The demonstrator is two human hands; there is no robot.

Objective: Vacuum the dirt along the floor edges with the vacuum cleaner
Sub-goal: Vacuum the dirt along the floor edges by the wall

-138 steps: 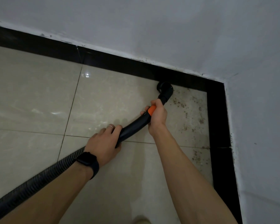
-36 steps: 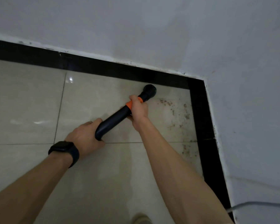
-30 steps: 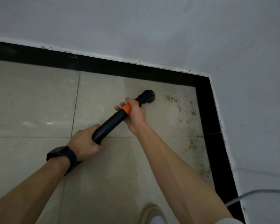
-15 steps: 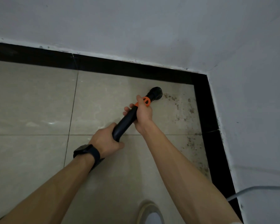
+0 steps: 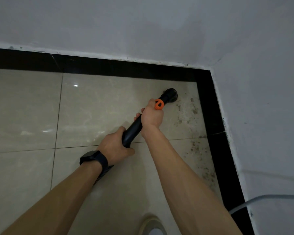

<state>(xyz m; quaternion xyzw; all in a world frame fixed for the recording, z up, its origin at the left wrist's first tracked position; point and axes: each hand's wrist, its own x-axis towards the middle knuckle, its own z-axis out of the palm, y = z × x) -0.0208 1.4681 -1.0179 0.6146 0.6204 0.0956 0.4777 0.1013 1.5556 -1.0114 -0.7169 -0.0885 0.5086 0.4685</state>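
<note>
Resting on the beige floor (image 5: 92,102) close to the room's corner, the round black nozzle (image 5: 170,97) of the vacuum cleaner sits just left of a scatter of brown dirt (image 5: 193,110). More dirt (image 5: 196,149) trails along the right-hand edge of the floor, beside the black skirting (image 5: 209,107). Behind the nozzle comes an orange collar (image 5: 159,104), then the rigid black tube (image 5: 132,131), which slants back toward the person. The right hand (image 5: 151,116) grips the tube just below the collar, fingers wrapped round it. The left hand (image 5: 115,146) is clenched round the tube's lower end, where a short stretch of ribbed hose (image 5: 104,172) shows beneath the wrist. That wrist wears a dark watch (image 5: 93,157). Both forearms reach in from the bottom of the view. The black skirting also runs along the far wall (image 5: 143,28), meeting the right-hand strip at the corner. A grey cable (image 5: 261,199) lies against the right wall near the lower edge, and the toe of a light shoe (image 5: 151,224) shows at the bottom.
</note>
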